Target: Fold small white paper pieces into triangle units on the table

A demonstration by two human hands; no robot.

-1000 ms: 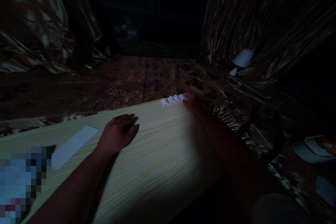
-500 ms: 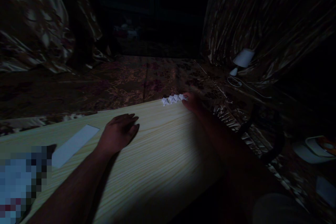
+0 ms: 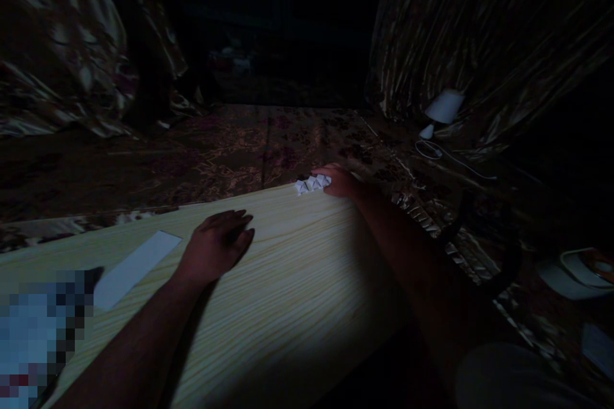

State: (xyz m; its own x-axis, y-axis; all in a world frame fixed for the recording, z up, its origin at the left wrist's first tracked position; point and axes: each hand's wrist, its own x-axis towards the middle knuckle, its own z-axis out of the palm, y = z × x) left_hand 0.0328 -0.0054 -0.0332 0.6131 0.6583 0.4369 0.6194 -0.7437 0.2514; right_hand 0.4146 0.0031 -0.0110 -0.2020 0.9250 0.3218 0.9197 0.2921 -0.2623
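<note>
The right hand (image 3: 341, 182) cups the right end of a row of folded white papers (image 3: 301, 186) at the worktop's (image 3: 268, 281) far edge, seemingly steadying them; whether its fingers clamp one is unclear. The left hand (image 3: 213, 246), thumb apart from fingers, holds nothing beside a white strip (image 3: 139, 270).

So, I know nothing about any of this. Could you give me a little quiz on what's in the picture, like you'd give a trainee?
1. Which hand is at the row of folded white pieces near the table's far edge?
2. True or false: the white lamp stands on the wooden tabletop.
3. Which lies nearest the left hand?
a) the white lamp
b) the flat white strip
c) the row of folded white pieces

Key:
1. The right hand, at the row's right end.
2. False; it is off the tabletop, in front of a curtain.
3. b
</note>
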